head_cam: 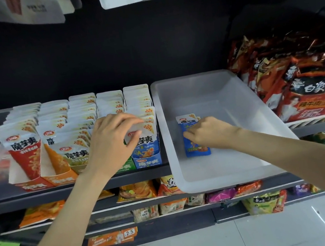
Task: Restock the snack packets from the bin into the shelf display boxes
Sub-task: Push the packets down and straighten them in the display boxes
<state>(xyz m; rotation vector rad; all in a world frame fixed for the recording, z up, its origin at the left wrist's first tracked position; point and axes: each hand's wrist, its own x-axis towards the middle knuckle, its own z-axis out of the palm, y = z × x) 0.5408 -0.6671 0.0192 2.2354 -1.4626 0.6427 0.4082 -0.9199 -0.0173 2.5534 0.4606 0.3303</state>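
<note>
Dark shelving backs the scene, with pale floor tiles below both arms. Farthest out from the left hand, toward its outer side, stand the red display box and the orange display box, each packed with upright snack packets. That hand reaches over the rows, its thumb and fingers curled onto the top of the front packet in the blue display box; a green display box peeks out just under its wrist. Between the two hands runs the near wall of the white plastic bin, which sits on the same shelf just beside the blue box. Inside it, the right hand lies on the blue packets on the bin floor, fingers bent onto them; whether they actually pinch one I cannot tell. Beyond the right forearm, red noodle bags are heaped against the bin's far side. Lower shelves under both arms carry assorted orange, purple and green bags.
</note>
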